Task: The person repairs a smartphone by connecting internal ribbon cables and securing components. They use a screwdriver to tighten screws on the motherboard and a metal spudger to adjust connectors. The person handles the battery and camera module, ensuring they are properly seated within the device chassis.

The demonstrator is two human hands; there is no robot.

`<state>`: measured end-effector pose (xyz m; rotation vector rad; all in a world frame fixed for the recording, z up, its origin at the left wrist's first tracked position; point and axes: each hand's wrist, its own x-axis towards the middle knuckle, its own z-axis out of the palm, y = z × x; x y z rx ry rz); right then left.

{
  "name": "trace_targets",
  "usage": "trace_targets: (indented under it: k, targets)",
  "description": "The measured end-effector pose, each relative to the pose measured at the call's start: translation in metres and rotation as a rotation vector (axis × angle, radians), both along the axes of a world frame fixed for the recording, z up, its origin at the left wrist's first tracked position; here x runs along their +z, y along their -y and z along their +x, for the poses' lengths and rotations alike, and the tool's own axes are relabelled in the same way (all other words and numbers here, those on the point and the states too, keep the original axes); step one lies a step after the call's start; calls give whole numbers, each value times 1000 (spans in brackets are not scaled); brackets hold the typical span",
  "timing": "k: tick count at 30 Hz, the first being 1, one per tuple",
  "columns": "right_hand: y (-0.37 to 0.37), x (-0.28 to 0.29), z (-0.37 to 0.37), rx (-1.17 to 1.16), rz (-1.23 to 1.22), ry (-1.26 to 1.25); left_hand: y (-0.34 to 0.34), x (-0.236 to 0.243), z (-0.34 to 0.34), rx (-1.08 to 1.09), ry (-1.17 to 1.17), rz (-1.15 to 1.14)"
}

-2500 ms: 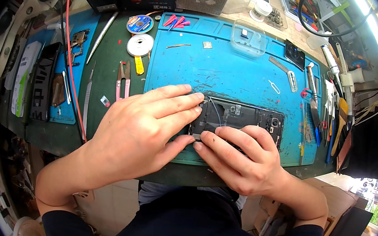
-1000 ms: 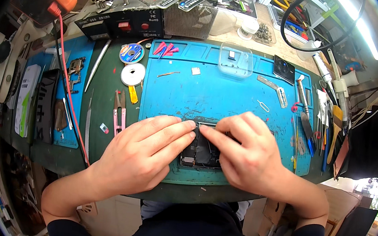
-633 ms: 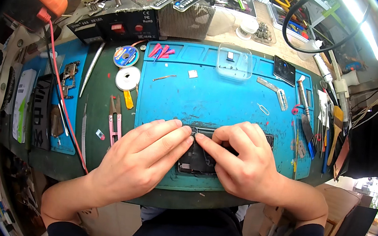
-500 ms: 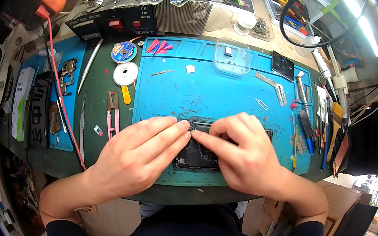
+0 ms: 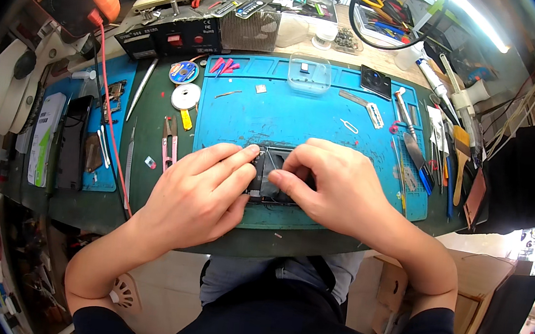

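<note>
An opened smartphone (image 5: 269, 188) with dark inner parts lies flat on the blue work mat (image 5: 299, 124), partly covered by my hands. Fingers of my left hand (image 5: 202, 189) are stretched out close together, their tips resting on the phone's left edge. My right hand (image 5: 341, 185) is curled over the phone's right part, thumb and bent fingers closed near a thin line at its upper middle. Whatever sits between those right fingers is hidden or too small to name.
Beyond the phone lie a SIM eject pin (image 5: 349, 126) and a clear plastic box (image 5: 310, 74). Pink-handled snips (image 5: 170, 143) and a solder spool (image 5: 186, 97) lie left; a brush (image 5: 461, 149) and knife (image 5: 417, 159) lie right. A red cable (image 5: 108, 103) hangs at left.
The camera view has shifted, so the bench sits differently in it. My right index finger, earlier stretched toward the left fingertips, is now drawn back and curled, with the thumb showing over the phone.
</note>
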<state>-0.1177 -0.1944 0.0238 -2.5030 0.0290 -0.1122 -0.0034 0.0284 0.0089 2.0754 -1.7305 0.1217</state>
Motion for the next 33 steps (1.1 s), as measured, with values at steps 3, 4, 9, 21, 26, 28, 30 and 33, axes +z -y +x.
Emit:
trace_targets:
  k: [3,4,9,21,26,28,30,33]
  targets:
    - [-7,-2,-3,43,-5,31,5,1,-1,-10,16,-26]
    - [-9,-2,-6,58,-24,79,7,2,-3,-5,26,-31]
    - [-15,-10,-16,80,-138,200,9,6,-2,-1,63,-37]
    - [-8,-17,-12,-148,-5,318,14,-12,-11,50,248,-102]
    - [-8,-8,-12,-125,91,17,15,-8,-10,29,202,-109]
    - [-12,-7,-7,-122,87,-24,14,-8,-10,24,214,-95]
    - [-13,-3,-3,-121,61,-100,14,-7,-11,19,235,-90]
    - [-12,-3,-1,-136,63,-98,15,-5,-15,50,192,-72]
